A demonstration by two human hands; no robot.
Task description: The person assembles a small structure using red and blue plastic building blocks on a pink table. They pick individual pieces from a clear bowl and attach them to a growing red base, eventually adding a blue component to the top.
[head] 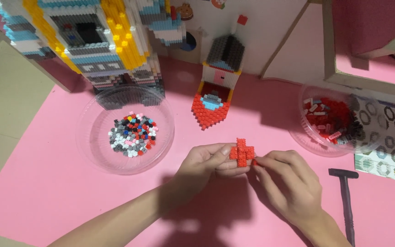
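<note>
Hands [248, 171] pinch red brick cross [242, 153] (underside hidden by fingers).

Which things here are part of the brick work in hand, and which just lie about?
In hand: left hand, right hand, red brick piece, both brick bowls.
Lying about: black tool, large brick model, small house model.

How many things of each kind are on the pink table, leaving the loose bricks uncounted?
Clear bowls of loose bricks: 2, left bowl, right bowl
Brick models: 3, tall building, small house, red cross piece held by left hand and right hand
Black tools: 1, hammer-shaped tool
Total: 6
</note>
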